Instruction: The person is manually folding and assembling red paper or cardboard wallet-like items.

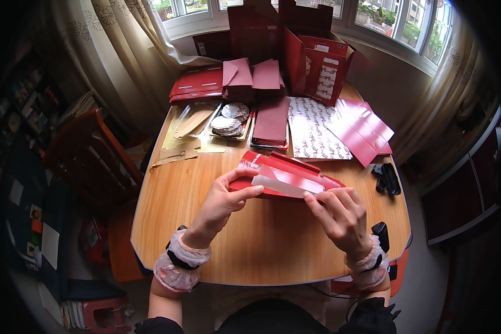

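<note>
Holding the flat red box (pixel 286 177) just above the wooden table (pixel 261 245), you have little margin if your grip slackens: as far as I can judge, the pale strip (pixel 284 185) along its front edge could tear or curl back on itself if you pull it at a sharp angle, and the folded card could crease if you press too hard with your thumbs. Your left hand (pixel 220 203) is half closed, thumb and fingers pinching the left end of the red box, touching the pale strip there. Your right hand (pixel 339 214) is curled narrow as well, fingertips clamped on the right end of the strip where it meets the red card. The box sits near the middle of the table, closer to you than the patterned paper sheets (pixel 316 133) at the far side. Beyond the box, toward the window, lie stacks of dark red envelopes (pixel 271 119) and a tray of round lace doilies (pixel 231 118), so a sudden jerk could, I think, sweep the box into them. Black clips (pixel 388 179) lie on the table just right of the box, apart from it.
</note>
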A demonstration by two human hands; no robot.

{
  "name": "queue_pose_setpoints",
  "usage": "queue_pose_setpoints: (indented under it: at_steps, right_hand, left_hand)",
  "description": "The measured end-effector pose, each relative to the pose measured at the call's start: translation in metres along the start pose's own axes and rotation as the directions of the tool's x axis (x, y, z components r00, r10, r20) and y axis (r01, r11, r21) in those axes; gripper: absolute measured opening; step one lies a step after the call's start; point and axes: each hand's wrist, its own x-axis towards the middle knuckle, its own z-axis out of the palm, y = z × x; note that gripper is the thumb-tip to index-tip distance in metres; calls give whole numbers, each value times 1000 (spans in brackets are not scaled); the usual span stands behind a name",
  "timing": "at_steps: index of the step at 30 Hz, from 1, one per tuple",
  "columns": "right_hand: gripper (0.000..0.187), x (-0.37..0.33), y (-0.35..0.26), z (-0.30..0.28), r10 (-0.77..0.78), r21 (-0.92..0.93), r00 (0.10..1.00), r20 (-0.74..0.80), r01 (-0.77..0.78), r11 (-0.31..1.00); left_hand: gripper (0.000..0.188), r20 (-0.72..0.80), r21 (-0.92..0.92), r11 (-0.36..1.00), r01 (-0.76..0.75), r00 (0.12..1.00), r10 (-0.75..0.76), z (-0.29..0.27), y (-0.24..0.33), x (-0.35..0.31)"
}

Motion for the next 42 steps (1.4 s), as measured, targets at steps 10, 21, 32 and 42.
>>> queue_pose_setpoints:
  at_steps: [10, 21, 32, 42]
  right_hand:
    - [28, 0, 7, -7, 256, 209, 964, 67, -264, 941]
    - [21, -12, 26, -24, 320, 648, 842, 434, -538, 539]
    - [35, -12, 20, -13, 85, 561, 622, 778, -750, 351]
    - [31, -9, 16, -11, 119, 553, 628, 769, -748, 367]
  left_hand:
    - [42, -17, 162, 976, -144, 989, 149, 5, 1, -4]
    - [48, 123, 281, 932, -228, 972, 200, 3, 4, -3]
    - [53, 275, 361, 896, -259, 947, 163, 10, 0, -7]
    - [53, 260, 352, 901, -255, 951, 167, 9, -5, -4]
